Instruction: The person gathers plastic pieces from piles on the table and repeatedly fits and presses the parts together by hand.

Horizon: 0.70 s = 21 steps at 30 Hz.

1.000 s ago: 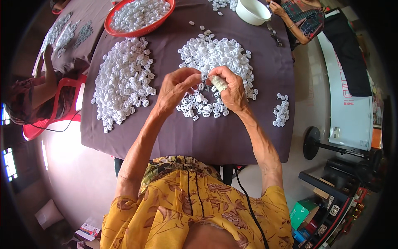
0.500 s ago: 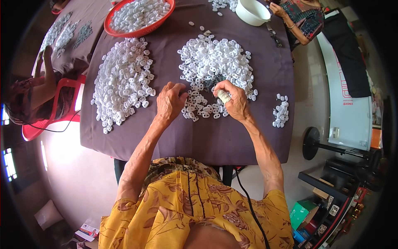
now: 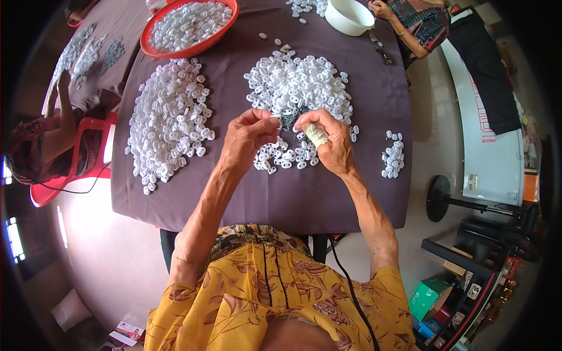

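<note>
My left hand (image 3: pixel 249 137) is closed in a pinch at the near left of a heap of small white oval pieces (image 3: pixel 298 79) with two holes each. Across from it, my right hand (image 3: pixel 333 143) also pinches, a pale wrap (image 3: pixel 315 134) around one finger. Whatever sits in either pinch is too small to make out. Between the fingertips lies a little pile of dark grey small parts (image 3: pixel 291 118), partly hidden by the hands. Loose white pieces (image 3: pixel 287 157) lie just below the hands on the dark tablecloth (image 3: pixel 263 202).
A large white heap (image 3: pixel 170 117) spreads along the table's left, a small group (image 3: pixel 393 155) at its right. Farther back stand a red basket (image 3: pixel 225 32) of white pieces and a white bowl (image 3: pixel 351 16). Other people sit at far right and left, one on a red chair (image 3: pixel 88 131).
My left hand has moved up and right, closer to the dark parts, and its fingers now pinch. My right hand stays nearly in place. The view has shifted slightly.
</note>
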Each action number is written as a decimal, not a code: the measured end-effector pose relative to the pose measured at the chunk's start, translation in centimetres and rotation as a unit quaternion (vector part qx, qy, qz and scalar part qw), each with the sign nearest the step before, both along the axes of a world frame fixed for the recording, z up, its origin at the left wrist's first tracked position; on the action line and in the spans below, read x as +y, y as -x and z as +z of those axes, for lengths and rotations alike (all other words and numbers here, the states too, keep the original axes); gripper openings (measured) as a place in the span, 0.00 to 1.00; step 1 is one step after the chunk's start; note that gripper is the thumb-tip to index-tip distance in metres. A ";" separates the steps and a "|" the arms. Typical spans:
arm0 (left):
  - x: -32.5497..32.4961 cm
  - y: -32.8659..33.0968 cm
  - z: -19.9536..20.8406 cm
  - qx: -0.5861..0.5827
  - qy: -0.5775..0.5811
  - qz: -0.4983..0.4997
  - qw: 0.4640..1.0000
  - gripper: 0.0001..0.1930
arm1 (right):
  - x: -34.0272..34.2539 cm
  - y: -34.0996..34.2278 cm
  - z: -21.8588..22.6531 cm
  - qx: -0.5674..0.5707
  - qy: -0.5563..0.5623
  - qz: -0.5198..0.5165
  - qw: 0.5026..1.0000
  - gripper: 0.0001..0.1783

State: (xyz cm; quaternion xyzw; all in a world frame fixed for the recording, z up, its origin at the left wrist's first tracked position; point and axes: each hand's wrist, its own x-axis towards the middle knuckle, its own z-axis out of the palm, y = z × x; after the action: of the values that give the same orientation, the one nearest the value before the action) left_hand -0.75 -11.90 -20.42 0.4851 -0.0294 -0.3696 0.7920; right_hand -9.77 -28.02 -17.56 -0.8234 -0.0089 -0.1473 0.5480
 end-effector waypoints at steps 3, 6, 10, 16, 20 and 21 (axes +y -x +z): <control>-1.0 1.0 2.0 0.066 0.085 0.010 0.994 0.02 | 0.6 -0.3 1.9 -0.062 0.039 -0.025 0.997 0.08; -1.7 1.7 2.3 0.059 0.113 0.015 0.992 0.04 | 0.9 -0.4 2.7 -0.106 0.072 -0.028 0.991 0.10; -2.0 2.0 2.5 0.000 0.076 0.024 0.997 0.06 | 0.7 -0.2 2.8 -0.125 0.115 -0.040 0.985 0.12; -1.7 2.3 3.9 -0.026 0.005 -0.016 1.000 0.06 | 0.2 -0.1 3.4 -0.075 0.069 -0.020 0.995 0.15; -1.6 2.2 3.5 0.080 0.095 -0.017 0.992 0.07 | -0.1 -0.3 3.4 -0.062 0.015 -0.016 0.998 0.16; -1.7 2.4 3.9 0.083 0.114 -0.014 0.990 0.07 | 0.0 -0.3 3.5 -0.076 0.008 -0.019 0.997 0.13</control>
State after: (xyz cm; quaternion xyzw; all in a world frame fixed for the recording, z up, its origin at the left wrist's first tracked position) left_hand -3.15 -13.62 -16.48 0.3589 -0.0124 -0.4133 0.8368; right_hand -9.44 -28.05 -14.02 -0.8142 -0.0354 -0.2195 0.5364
